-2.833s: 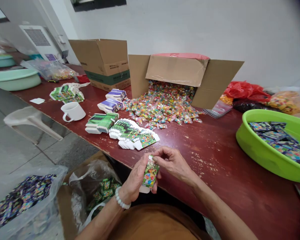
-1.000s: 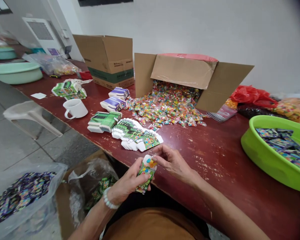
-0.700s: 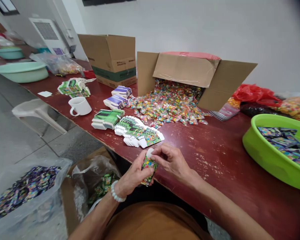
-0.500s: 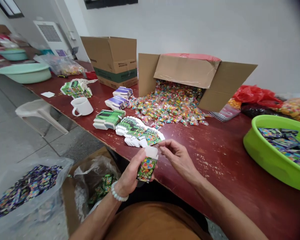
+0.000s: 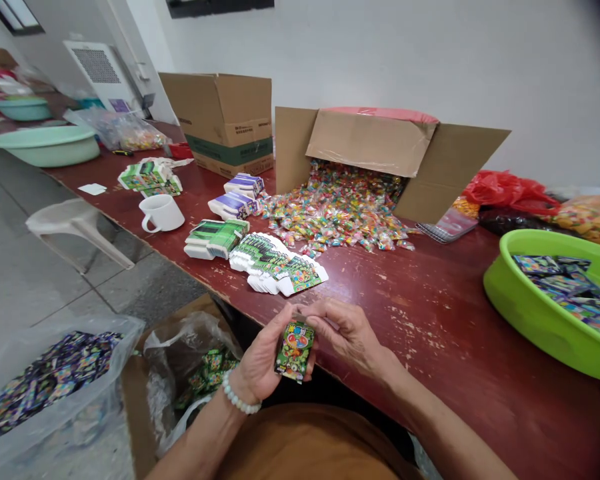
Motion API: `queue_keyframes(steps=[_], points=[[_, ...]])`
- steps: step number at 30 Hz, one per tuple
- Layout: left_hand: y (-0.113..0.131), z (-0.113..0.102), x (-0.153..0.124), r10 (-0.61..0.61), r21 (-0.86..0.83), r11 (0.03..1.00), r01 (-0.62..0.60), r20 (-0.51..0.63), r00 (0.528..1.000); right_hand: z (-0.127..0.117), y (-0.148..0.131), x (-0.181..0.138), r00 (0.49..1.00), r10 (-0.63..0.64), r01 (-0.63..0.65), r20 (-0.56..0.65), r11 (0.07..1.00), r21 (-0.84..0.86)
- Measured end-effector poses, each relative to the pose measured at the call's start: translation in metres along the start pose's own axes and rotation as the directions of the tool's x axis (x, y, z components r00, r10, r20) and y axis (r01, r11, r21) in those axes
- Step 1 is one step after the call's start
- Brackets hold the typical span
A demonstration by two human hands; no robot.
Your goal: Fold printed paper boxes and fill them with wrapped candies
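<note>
We see a small green printed card box point(image 5: 294, 353) held by the near edge of the dark red wooden table point(image 5: 405, 293). The bare left hand point(image 5: 264, 353), with a bracelet of pale round beads point(image 5: 237, 395) on its wrist, wraps around the box, so its grip is closed on the sides. The bare right hand point(image 5: 350, 333) is at the top end. Its thumb and finger are bent close together, but we cannot tell if this grip pinches a flap or just pushes, because the fingers hide that part.

We think the step in hand is folding in the top end. The next move seems to call for a soft, careful push, with the left hand holding firm so the thin card does not bend.

The box has big blue and yellow signs near its top, over bright round shapes, but we cannot read them. Just past the hands, a fan of flat green and white card pieces point(image 5: 270, 261) has bright print too. Far off, left of the middle, a tall brown cardboard carton with a green band point(image 5: 240, 107) has small dark writing, too blurry for us. We can make out no brand name.
</note>
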State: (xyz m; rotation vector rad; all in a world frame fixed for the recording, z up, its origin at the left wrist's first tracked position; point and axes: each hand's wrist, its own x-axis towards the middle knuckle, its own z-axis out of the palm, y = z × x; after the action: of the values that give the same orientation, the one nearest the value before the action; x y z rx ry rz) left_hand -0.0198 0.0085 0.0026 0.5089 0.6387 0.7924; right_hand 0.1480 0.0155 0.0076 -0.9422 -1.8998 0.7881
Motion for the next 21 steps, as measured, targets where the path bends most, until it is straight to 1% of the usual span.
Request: queue_keyframes(steps=[2, 3, 7, 11, 13, 14, 16, 19, 21], points=[[0.001, 0.001, 0.000, -0.002, -0.032, 0.999, 0.003, 0.027, 1.000, -0.003, -0.003, -0.001, 0.997, 0.023, -0.027, 0.074, 0.998, 0.051], [0.001, 0.001, 0.000, 0.015, -0.033, 0.999, -0.014, 0.025, 1.000, -0.002, -0.004, -0.002, 0.995, 0.057, -0.064, 0.086, 0.994, 0.091], [-0.002, 0.003, 0.002, 0.061, -0.001, 0.998, -0.061, -0.031, 0.998, 0.006, -0.002, 0.002, 0.971, 0.233, -0.239, 0.052, 0.929, 0.283], [-0.006, 0.004, 0.005, 0.057, 0.026, 0.998, -0.055, -0.076, 0.995, 0.011, 0.003, 0.009, 0.938, 0.336, -0.338, 0.083, 0.841, 0.423], [-0.006, 0.003, 0.005, 0.044, 0.038, 0.998, -0.041, -0.103, 0.994, 0.010, 0.002, 0.011, 0.931, 0.356, -0.354, 0.085, 0.817, 0.455], [-0.005, 0.003, 0.005, 0.040, 0.038, 0.999, -0.036, -0.107, 0.993, 0.010, 0.001, 0.011, 0.936, 0.344, -0.340, 0.076, 0.827, 0.448], [-0.003, 0.001, 0.005, 0.045, 0.026, 0.999, -0.042, -0.103, 0.994, 0.007, -0.002, 0.009, 0.958, 0.280, -0.283, 0.063, 0.883, 0.374], [0.000, -0.001, 0.006, 0.043, -0.025, 0.999, -0.045, -0.084, 0.996, 0.006, -0.006, 0.003, 0.992, 0.111, -0.120, 0.067, 0.981, 0.155], [0.001, -0.001, 0.008, 0.045, -0.099, 0.994, -0.054, -0.094, 0.995, 0.008, -0.007, -0.003, 0.996, 0.002, 0.000, 0.086, 1.000, -0.028]])
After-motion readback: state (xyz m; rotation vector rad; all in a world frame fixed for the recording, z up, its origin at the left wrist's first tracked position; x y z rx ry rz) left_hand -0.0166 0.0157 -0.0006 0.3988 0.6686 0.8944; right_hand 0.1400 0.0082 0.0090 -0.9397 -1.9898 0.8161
